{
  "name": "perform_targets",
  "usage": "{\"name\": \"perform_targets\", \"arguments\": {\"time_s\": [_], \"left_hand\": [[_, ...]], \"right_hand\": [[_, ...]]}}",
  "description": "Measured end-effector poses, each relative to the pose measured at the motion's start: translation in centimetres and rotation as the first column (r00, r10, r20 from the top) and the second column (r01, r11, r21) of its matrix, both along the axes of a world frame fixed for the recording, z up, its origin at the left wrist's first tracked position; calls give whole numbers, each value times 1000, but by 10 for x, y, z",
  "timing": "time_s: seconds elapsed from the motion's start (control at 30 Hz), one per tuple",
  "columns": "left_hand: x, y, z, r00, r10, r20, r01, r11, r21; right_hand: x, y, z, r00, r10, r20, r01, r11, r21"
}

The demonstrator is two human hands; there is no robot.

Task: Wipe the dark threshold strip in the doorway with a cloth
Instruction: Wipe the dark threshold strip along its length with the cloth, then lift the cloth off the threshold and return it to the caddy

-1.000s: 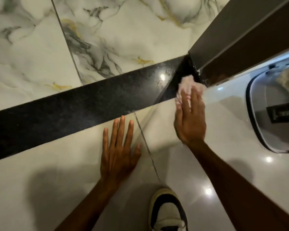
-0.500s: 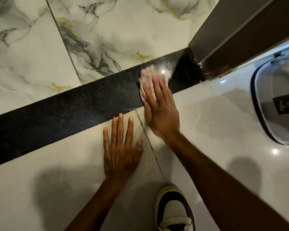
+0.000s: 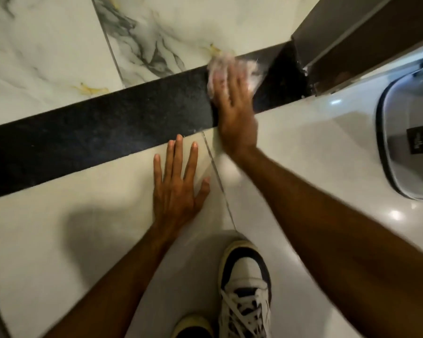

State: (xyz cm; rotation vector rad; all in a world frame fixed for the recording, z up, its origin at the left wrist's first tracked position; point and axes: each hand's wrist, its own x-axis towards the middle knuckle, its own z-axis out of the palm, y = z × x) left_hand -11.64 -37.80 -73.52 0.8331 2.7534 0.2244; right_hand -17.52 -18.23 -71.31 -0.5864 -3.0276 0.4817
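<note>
Blurred right hand [image 3: 237,118] presses flat on the half-hidden cloth [image 3: 220,66] atop the threshold strip [image 3: 95,132]; left hand [image 3: 176,189] lies flat, empty.

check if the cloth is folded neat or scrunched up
Scrunched up: the cloth bulges in uneven, blurred lumps around the fingers of the right hand on the threshold strip.

Threshold strip [image 3: 108,132]: dark speckled stone, fine-grained, dull sheen.
Cloth [image 3: 232,67] under my right hand [image 3: 237,118]: pale pink, soft, fuzzy.
Far floor tiles [image 3: 47,57]: marble-look, grey and gold veins, polished.
Near floor tiles [image 3: 315,142]: plain cream, glossy.
My shoe [image 3: 244,289]: smooth leather-like upper, woven laces.
</note>
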Motion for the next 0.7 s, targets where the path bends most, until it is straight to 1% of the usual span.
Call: {"name": "perform_targets", "arguments": {"time_s": [0.03,0.1,0.2,0.27,0.33,0.4,0.47,0.5,0.6,0.67,0.7], "left_hand": [[-1,-1,14,999,11,52,-11,1000,-16],[2,-6,58,992,47,117,-42,998,-43],[16,-16,152,989,37,142,-28,997,-66],[29,-23,230,986,-11,169,24,997,-76],[42,-23,313,981,-61,186,78,994,-81],[54,-18,389,974,-120,192,135,989,-63],[61,0,467,959,-226,169,234,972,-26],[62,12,502,945,-284,162,290,957,-16],[57,61,594,884,-449,129,449,893,32],[51,105,639,833,-545,96,540,838,73],[47,126,653,811,-578,87,571,815,99]], "right_hand": [[24,-11,8,998,38,49,-36,999,-33],[81,-30,39,974,46,223,-8,985,-170],[146,-46,112,857,4,515,195,924,-330],[173,-48,184,791,-46,610,345,857,-383],[192,-45,272,783,-145,604,451,802,-392],[206,-36,356,806,-266,529,517,751,-411],[220,-15,443,800,-400,446,580,704,-410],[228,-1,482,778,-473,414,621,678,-393],[242,50,575,691,-647,323,721,586,-369],[250,92,620,629,-736,251,764,526,-374],[251,112,633,607,-764,219,774,507,-379]]}}
